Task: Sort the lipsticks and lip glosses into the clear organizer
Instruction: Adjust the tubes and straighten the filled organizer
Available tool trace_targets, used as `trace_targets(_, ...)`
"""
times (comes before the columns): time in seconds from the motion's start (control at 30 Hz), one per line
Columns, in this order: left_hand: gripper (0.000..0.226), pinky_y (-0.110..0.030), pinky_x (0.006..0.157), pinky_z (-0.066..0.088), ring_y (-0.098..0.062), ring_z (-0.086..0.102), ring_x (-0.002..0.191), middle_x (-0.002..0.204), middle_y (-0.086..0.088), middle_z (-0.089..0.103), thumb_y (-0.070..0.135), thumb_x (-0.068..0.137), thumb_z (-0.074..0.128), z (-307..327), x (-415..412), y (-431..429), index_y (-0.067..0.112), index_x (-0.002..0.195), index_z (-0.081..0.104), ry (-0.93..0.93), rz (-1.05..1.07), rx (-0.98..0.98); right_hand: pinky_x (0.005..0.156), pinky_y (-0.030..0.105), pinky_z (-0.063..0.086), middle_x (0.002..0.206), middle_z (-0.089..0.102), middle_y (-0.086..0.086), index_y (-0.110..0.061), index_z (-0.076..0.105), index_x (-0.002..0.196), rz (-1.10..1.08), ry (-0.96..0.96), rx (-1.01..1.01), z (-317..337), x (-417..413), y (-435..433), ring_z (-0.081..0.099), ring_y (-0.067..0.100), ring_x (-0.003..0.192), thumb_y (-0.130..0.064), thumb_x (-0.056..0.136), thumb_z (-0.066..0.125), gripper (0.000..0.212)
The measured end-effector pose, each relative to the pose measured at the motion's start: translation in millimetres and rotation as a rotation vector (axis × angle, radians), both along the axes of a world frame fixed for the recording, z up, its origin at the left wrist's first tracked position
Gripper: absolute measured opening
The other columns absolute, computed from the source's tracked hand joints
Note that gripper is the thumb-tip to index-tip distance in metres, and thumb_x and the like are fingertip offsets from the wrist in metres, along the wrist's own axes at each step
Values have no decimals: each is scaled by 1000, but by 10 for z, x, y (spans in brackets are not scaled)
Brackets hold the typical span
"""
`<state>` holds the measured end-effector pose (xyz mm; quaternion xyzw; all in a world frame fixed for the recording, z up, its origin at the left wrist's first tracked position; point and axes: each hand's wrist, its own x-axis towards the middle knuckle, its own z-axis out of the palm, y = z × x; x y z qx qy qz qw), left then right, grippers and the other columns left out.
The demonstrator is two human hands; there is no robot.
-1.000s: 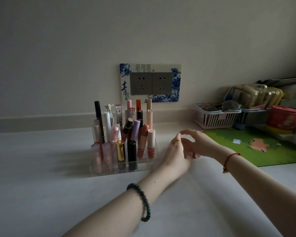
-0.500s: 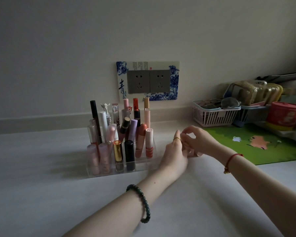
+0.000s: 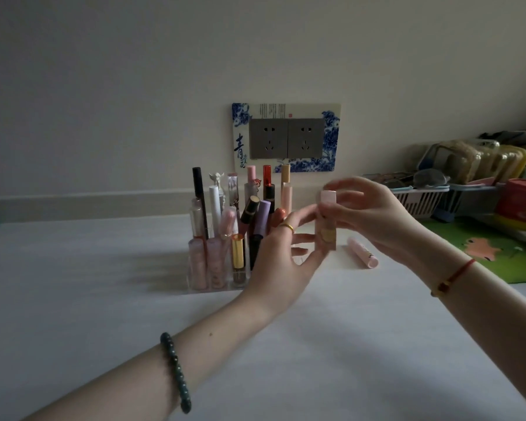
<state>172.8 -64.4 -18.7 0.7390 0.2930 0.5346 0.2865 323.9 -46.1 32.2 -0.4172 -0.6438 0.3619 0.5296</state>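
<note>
A clear organizer (image 3: 195, 284) stands on the white table, packed with several upright lipsticks and glosses (image 3: 237, 226). Just right of it, both hands hold one pink lip gloss (image 3: 327, 220) upright above the table. My left hand (image 3: 281, 256) pinches its lower end, and my right hand (image 3: 374, 217) grips the pale pink cap at the top. Another pink tube (image 3: 362, 252) lies flat on the table under my right hand. The organizer's right side is hidden behind my left hand.
A double wall socket with a blue-and-white surround (image 3: 286, 138) is behind the organizer. At the right sit a white basket (image 3: 413, 199), a red tin (image 3: 520, 205), bagged items (image 3: 474, 162) and a green mat (image 3: 498, 247). Bare white tabletop (image 3: 88, 299) spreads left and front.
Both hands have risen from the table beside the organizer, lifting the pink lip gloss upright between them. A second pink tube on the table is now uncovered.
</note>
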Motion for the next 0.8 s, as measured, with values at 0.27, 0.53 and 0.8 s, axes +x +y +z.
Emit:
trace_targets(0.27,41,-13,75,48,0,61,88,92,17,65,10,80,66,-287,-492,-50,43,100,55,15,77,-96,68,16,54,89,69,-10,-26,65,89,-57,-98,167,-64,-424,9,67,6,78,-13,65,75,30)
trace_targets(0.53,19,-14,65,48,5,60,67,71,15,67,15,80,66,-353,-695,-90,34,79,67,258,81,-126,68,15,54,84,69,-3,-13,68,95,-128,-255,240,-316,-595,58,66,7,73,-8,66,75,31)
trace_targets(0.8,11,-7,67,45,7,59,70,73,16,65,17,80,66,-335,-755,-114,25,87,70,380,65,-85,70,16,53,88,67,-5,-14,67,96,-152,-431,255,-464,-618,69,64,7,75,-10,65,76,33)
